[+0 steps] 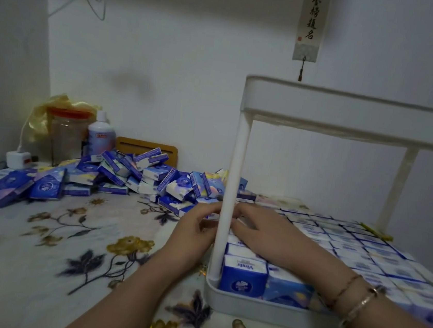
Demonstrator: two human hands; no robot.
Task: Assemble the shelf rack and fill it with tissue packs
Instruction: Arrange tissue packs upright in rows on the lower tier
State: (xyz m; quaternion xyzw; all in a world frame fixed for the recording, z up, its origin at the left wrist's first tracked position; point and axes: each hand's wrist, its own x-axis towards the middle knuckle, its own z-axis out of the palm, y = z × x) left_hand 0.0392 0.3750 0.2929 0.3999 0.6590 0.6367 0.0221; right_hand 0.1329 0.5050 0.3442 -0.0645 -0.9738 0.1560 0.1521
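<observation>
The white shelf rack (pixel 229 181) stands at the right of a flowered tablecloth. Its lower tray (pixel 261 307) is packed with rows of blue-and-white tissue packs (pixel 349 243), and the upper tray (pixel 351 111) hangs over them. My left hand (pixel 194 228) is outside the tray's left edge by the front post, its fingers curled round a small white tissue pack (pixel 210 216), mostly hidden. My right hand (pixel 261 231) reaches in under the upper tray and lies flat on the packed rows, fingertips at the post. A loose heap of tissue packs (pixel 133 176) lies at the back left.
Against the back wall stand a clear jar with an orange lid (pixel 67 133), a white bottle (pixel 101 134), a yellow plastic bag (pixel 40 116) and a wooden board (pixel 147 148). A white power plug (pixel 17 158) sits at the far left. A scroll (pixel 311 23) hangs on the wall.
</observation>
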